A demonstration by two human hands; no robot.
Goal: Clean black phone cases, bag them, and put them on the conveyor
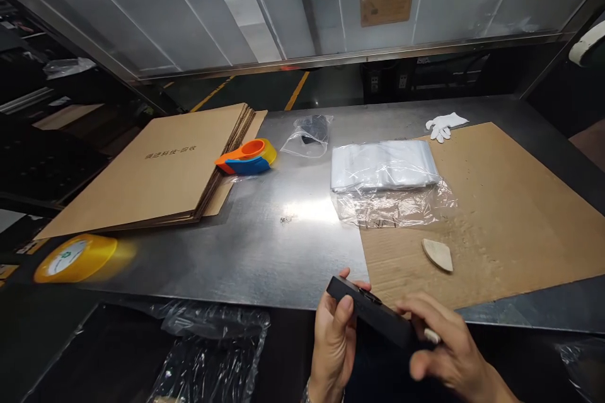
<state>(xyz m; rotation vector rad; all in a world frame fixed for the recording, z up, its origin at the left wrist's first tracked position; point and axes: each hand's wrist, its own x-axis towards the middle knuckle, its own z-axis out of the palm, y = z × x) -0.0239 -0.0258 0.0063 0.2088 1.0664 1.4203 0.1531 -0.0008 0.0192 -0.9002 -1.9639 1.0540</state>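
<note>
"What's the surface like, starting close in?"
"A grey metal table (265,252), scuffed and shiny; take the bag bundle (385,167) as our landmark. On its near side, towards the right, a beige wedge (438,255) lies on a brown cardboard sheet (529,214)."

"And left of the bundle?"
"Nearest, well off, a yellow tape roll (75,258) at the table's edge; then an orange-and-blue tape dispenser (248,160) against a stack of flat cartons (179,157)."

"Beyond it?"
"A small clear bag (295,143) past its left end, a white glove (447,126) past its right. Farther back, green floor (340,91) with yellow lines shows beneath a translucent panel (302,12)."

"Now, what's being handled?"
"A black block (382,321), long and matte, a dark raised fitting on its upper face. It's on the near side of the bundle, tilted, its right end lower."

"How is it gripped?"
"The left hand (333,334) grasps it, thumb along one face. The right hand (449,343) is blurred at the other end, a small pale bit (431,335) among its fingers; I can't tell what it grasps."
</note>
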